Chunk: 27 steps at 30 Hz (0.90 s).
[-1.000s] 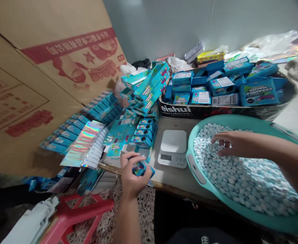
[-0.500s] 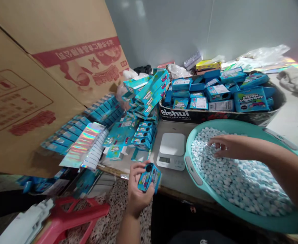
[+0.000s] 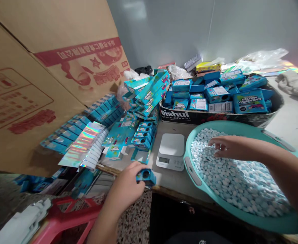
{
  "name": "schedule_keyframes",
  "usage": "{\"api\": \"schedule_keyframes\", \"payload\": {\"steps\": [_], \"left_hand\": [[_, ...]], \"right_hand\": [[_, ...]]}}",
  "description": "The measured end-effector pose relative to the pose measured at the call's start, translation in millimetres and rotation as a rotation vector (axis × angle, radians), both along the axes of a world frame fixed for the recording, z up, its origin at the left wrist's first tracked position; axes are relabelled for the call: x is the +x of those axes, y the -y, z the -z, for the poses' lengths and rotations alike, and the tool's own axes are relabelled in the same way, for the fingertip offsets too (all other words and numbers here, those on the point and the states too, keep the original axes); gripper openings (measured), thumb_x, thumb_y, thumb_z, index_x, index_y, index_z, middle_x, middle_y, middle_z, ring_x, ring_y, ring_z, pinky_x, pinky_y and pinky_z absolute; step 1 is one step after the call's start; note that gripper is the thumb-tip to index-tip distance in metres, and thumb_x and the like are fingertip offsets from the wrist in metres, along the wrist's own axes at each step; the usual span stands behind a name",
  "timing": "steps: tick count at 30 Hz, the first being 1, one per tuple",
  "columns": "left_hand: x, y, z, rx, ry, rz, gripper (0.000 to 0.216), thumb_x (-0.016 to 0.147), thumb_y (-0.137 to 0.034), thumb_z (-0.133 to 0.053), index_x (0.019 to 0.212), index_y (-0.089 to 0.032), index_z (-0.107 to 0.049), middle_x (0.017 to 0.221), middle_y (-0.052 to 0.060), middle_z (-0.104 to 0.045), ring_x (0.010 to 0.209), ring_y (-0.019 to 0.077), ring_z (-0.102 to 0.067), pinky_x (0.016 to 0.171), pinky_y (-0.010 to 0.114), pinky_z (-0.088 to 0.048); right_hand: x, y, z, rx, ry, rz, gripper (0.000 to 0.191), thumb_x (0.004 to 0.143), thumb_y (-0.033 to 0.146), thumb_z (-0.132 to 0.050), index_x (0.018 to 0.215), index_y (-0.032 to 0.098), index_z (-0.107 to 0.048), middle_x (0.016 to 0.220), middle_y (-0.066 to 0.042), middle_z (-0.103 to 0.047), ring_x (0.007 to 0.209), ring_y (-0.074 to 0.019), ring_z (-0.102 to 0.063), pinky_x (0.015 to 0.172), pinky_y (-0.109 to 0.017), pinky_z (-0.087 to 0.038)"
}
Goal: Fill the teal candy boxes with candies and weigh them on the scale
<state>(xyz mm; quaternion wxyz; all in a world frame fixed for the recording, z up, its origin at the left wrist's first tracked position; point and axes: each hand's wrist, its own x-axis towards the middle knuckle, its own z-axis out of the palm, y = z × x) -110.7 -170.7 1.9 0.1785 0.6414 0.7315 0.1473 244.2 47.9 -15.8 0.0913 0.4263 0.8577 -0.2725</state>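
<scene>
My left hand [image 3: 131, 183] grips a small blue box [image 3: 149, 177] at the tabletop's [image 3: 165, 177] near edge, my right hand [image 3: 222, 147] half-curls over candies [image 3: 222, 179], holding I can't tell what, and the tray [image 3: 142, 157] beyond looks part-filled, its near end bare.

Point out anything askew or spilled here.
Behind the straight row of small blue cardboard boxes, a stack of turquoise printed cardboard trays leans askew by contrast. No small whitish-blue pellets show outside the oval turquoise plastic basin.

Scale [image 3: 172, 145] left of basin [image 3: 256, 131], candies [image 3: 230, 176] in basin, box [image 3: 215, 117] behind both
</scene>
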Motion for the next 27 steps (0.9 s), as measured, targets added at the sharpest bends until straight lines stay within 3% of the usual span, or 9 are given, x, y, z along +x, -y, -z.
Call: {"api": "schedule_keyframes", "payload": {"steps": [4, 7, 10, 12, 20, 23, 27], "left_hand": [[-38.2, -27.8, -12.6, 0.240, -0.138, 0.089, 0.048, 0.065, -0.004, -0.044, 0.102, -0.022, -0.069, 0.109, 0.004, -0.067, 0.108, 0.0241, -0.061, 0.101, 0.041, -0.048], [-61.4, -60.7, 1.6, 0.378, -0.184, 0.103, 0.050, 0.065, -0.004, -0.044, 0.105, -0.019, -0.070, 0.108, 0.007, -0.067, 0.107, 0.0262, -0.059, 0.101, 0.044, -0.048], [-68.7, -82.7, 25.7, 0.368, -0.154, 0.203, 0.053, 0.061, -0.001, -0.043, 0.102, -0.021, -0.071, 0.104, 0.005, -0.067, 0.108, 0.0248, -0.059, 0.104, 0.043, -0.047], [-68.7, -86.0, 39.5, 0.384, -0.135, 0.205, 0.053, 0.063, 0.000, -0.043, 0.103, -0.021, -0.070, 0.108, 0.006, -0.064, 0.114, 0.0244, -0.057, 0.109, 0.043, -0.044], [-77.9, -69.2, 76.0, 0.497, -0.081, -0.074, 0.045, 0.080, -0.012, -0.049, 0.125, -0.016, -0.050, 0.137, 0.017, -0.041, 0.133, 0.0326, -0.044, 0.112, 0.057, -0.040], [-67.3, -73.8, 90.3, 0.498, -0.119, -0.070, 0.064, 0.087, -0.030, -0.056, 0.144, -0.015, -0.032, 0.151, 0.021, -0.033, 0.146, 0.0382, -0.028, 0.116, 0.063, -0.031], [-51.2, -83.3, 100.3, 0.582, -0.299, -0.009, 0.065, 0.091, -0.038, -0.056, 0.149, -0.017, -0.032, 0.148, 0.018, -0.043, 0.148, 0.0382, -0.026, 0.120, 0.060, -0.025]], "right_hand": [[-0.7, -0.6, 1.1, -0.001, -0.031, -0.020, 0.043, 0.082, 0.039, -0.060, 0.123, 0.027, -0.063, 0.111, -0.008, -0.070, 0.095, -0.0275, -0.066, 0.077, -0.035, -0.050], [-2.4, -1.8, 2.0, 0.005, -0.025, -0.018, 0.044, 0.081, 0.039, -0.061, 0.123, 0.027, -0.063, 0.106, -0.007, -0.070, 0.091, -0.0266, -0.066, 0.075, -0.034, -0.049], [-4.1, -1.1, -0.3, -0.004, -0.019, -0.022, 0.043, 0.081, 0.038, -0.062, 0.123, 0.025, -0.063, 0.108, -0.007, -0.069, 0.091, -0.0266, -0.066, 0.074, -0.033, -0.048], [-5.1, 0.4, -4.0, -0.004, -0.017, -0.024, 0.042, 0.083, 0.037, -0.062, 0.123, 0.025, -0.063, 0.109, -0.008, -0.069, 0.092, -0.0269, -0.066, 0.073, -0.033, -0.047], [-8.1, 0.9, -9.7, -0.012, -0.021, -0.070, 0.030, 0.085, 0.034, -0.062, 0.114, 0.024, -0.064, 0.099, -0.006, -0.069, 0.084, -0.0249, -0.065, 0.069, -0.032, -0.044], [-10.5, 1.3, -6.9, 0.020, -0.046, -0.098, 0.025, 0.086, 0.032, -0.062, 0.110, 0.023, -0.065, 0.101, -0.006, -0.069, 0.086, -0.0248, -0.065, 0.068, -0.031, -0.043], [-15.4, 10.8, -12.1, 0.109, -0.067, -0.083, 0.023, 0.091, 0.040, -0.061, 0.105, 0.023, -0.067, 0.096, -0.005, -0.070, 0.080, -0.0237, -0.065, 0.064, -0.030, -0.041]]}}
